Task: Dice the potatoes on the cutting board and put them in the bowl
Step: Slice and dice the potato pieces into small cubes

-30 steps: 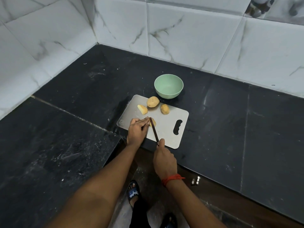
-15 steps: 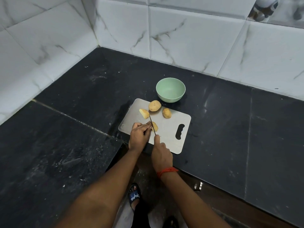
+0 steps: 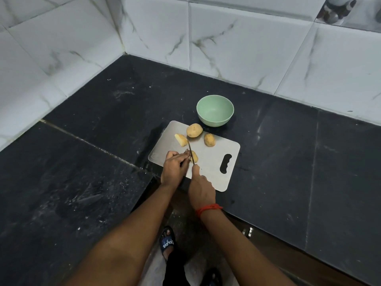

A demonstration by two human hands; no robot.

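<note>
A steel cutting board [image 3: 210,162] lies on the black counter. At its near left, my left hand [image 3: 175,167] pinches a potato piece [image 3: 194,156] with curled fingertips. My right hand [image 3: 201,187] grips a knife [image 3: 190,148] whose thin blade stands in that piece, pointing away from me. Further back on the board lie a cut potato half [image 3: 181,139], a whole potato [image 3: 194,130] and a smaller potato [image 3: 209,139]. A pale green bowl [image 3: 215,110] stands just behind the board and holds nothing.
The black stone counter [image 3: 288,162] runs into a corner of white marble wall tiles [image 3: 237,48]. Its front edge steps inward right below the board. My sandalled foot [image 3: 167,241] and the floor show beneath my arms.
My right hand has pushed the knife forward through the held piece, so the blade tip now reaches toward the cut half. The left hand keeps its hold.
</note>
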